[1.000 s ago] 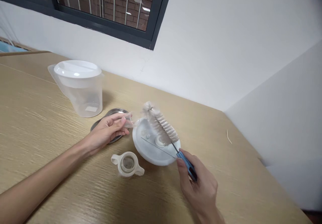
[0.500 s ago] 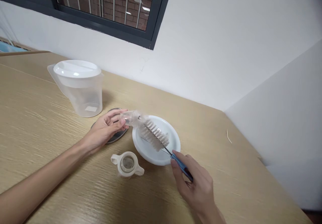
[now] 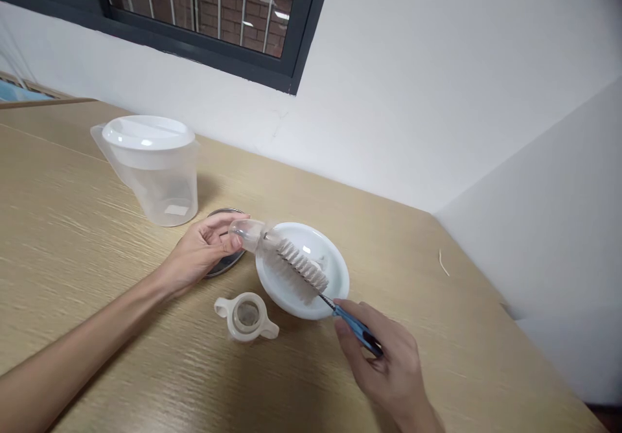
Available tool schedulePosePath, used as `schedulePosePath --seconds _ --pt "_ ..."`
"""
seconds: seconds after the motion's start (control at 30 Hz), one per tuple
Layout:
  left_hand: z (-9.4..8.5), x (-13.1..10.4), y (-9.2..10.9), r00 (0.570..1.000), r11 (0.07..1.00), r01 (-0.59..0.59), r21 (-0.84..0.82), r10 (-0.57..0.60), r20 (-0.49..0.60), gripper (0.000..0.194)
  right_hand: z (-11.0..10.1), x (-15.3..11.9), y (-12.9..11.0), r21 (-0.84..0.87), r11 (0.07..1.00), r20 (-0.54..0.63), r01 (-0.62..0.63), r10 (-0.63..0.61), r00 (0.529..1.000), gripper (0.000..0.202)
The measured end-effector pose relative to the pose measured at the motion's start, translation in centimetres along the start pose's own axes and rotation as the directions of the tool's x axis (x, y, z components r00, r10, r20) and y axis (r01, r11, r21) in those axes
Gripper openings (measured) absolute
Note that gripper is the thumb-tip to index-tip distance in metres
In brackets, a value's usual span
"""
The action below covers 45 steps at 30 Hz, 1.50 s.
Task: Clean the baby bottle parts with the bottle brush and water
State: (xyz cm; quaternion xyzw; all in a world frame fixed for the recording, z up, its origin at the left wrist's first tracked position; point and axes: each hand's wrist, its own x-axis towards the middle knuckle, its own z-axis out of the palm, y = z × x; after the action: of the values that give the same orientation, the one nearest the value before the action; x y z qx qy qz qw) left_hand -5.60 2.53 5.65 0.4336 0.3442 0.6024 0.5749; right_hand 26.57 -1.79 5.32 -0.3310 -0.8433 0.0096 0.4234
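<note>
My left hand [image 3: 207, 251] pinches a clear dome-shaped bottle cap [image 3: 247, 231], its open end facing right. My right hand [image 3: 383, 362] is wrapped around the blue handle of a bottle brush [image 3: 304, 271] with white bristles. The brush's tip meets the cap's open end; how far in it reaches is hard to tell. Both are held over a white bowl [image 3: 343, 271], in which a small pale piece partly shows behind the bristles. In front of the bowl stands a two-handled baby bottle [image 3: 247, 316] without a lid, seen from above.
A translucent pitcher [image 3: 165, 174] with a white lid stands at the back left. Behind my left hand a dark round plate or lid [image 3: 226, 264] lies partly hidden. A thin pale strip [image 3: 443, 262] rests on the table [image 3: 466, 349] at right. Wall and window border the back.
The brush and my right hand have shifted slightly down and right. The cap has tilted a little and its open end sits slightly lower.
</note>
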Motion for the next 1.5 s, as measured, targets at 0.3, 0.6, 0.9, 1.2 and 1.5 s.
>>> schedulePosePath --seconds 0.3,0.6,0.9,1.2,1.5 --pt "-0.5 0.0 0.2 0.992 0.995 -0.064 0.083 0.054 0.117 0.042 0.2 0.0 0.1 0.024 1.0 0.002 -0.008 0.008 1.0 0.017" --pt "-0.1 -0.5 0.0 0.98 0.987 0.003 0.158 -0.034 0.195 0.045 0.4 -0.1 0.5 0.03 1.0 0.049 -0.009 0.007 0.999 0.016" --pt "0.1 -0.6 0.1 0.961 0.99 -0.011 0.141 -0.028 0.274 0.045 0.0 -0.1 0.4 0.147 0.95 0.161 -0.275 0.251 0.954 0.019" --pt "0.6 -1.0 1.4 0.966 0.982 -0.069 0.177 0.021 0.257 0.042 0.0 -0.7 0.4 0.223 0.895 0.244 -0.386 0.332 0.911 0.027" --pt "0.0 -0.5 0.9 0.987 0.98 -0.031 0.196 -0.001 0.161 0.044 0.8 -0.6 0.5 0.182 0.971 -0.023 -0.152 0.159 0.987 0.023"
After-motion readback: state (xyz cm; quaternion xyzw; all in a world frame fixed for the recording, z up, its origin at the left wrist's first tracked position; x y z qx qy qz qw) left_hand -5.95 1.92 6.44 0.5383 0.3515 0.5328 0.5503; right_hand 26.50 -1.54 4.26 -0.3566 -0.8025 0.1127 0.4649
